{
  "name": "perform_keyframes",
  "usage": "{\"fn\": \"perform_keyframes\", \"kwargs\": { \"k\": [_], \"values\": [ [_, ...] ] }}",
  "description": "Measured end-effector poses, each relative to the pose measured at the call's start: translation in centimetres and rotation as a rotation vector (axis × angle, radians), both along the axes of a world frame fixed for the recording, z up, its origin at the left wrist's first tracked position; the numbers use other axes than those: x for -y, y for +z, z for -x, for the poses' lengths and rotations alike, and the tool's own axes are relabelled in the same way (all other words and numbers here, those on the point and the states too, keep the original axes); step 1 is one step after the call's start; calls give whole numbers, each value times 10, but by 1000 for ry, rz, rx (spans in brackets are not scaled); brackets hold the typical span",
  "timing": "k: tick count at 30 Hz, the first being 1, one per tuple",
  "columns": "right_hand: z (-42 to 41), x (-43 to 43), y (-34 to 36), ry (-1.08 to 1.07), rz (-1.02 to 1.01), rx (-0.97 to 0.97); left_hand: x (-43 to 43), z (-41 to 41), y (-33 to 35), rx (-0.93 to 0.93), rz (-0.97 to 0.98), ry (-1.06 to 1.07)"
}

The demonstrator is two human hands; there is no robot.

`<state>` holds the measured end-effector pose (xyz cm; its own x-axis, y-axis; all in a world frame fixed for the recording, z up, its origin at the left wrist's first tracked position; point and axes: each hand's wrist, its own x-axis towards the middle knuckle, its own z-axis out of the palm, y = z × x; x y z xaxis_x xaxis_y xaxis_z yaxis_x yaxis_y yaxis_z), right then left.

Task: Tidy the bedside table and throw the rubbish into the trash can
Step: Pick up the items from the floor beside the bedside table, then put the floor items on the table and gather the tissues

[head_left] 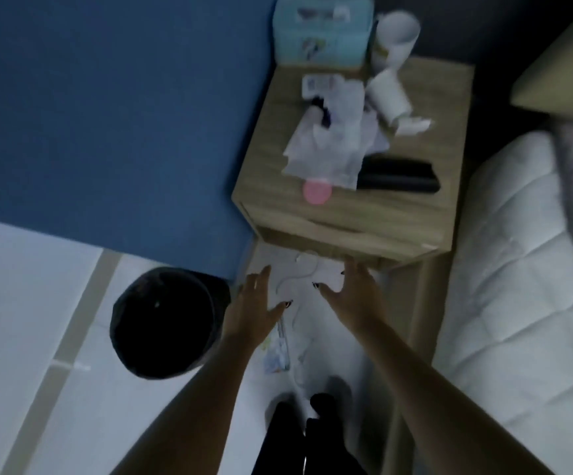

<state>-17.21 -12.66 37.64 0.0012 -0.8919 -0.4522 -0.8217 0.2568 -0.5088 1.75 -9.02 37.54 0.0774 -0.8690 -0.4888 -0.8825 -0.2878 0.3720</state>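
**Bedside clutter untouched, both hands empty**

The task looks barely begun. The bedside table (pixel 425 138) carries a heap of crumpled papers (pixel 329 138) in the middle, a tipped white cup (pixel 386 96) just right of it, a second white cup (pixel 396 32) and a blue tissue box (pixel 322 27) at the far edge, a pink disc (pixel 316 190) at the near edge and a black case (pixel 398 176) near right. More scraps (pixel 276 351) lie on the floor below.

The left hand (pixel 254 303) and right hand (pixel 353 289) reach forward with fingers spread, holding nothing, short of the table's near edge.

The trash can (pixel 165 320) stands open on the floor at near left, just beside the left hand. The blue wall on the left and the bed (pixel 518 269) on the right hem in the table, leaving only a narrow lane of floor for approach.
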Motion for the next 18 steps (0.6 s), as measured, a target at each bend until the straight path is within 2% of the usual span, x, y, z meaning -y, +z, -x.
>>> {"fn": "perform_keyframes", "kwargs": {
  "k": [4,10,15,18],
  "values": [
    [-5,-52,-101,80,-179,-51,-54,6,-104,9,-141,80],
    [-11,-93,-310,169,-319,-101,-94,4,-314,-24,-309,495],
    [-23,-127,-420,238,-350,-85,-104,-2,-421,90,-368,527],
    [-31,-144,-449,227,-215,-67,-113,-3,-449,130,-302,646]
  ]
}}
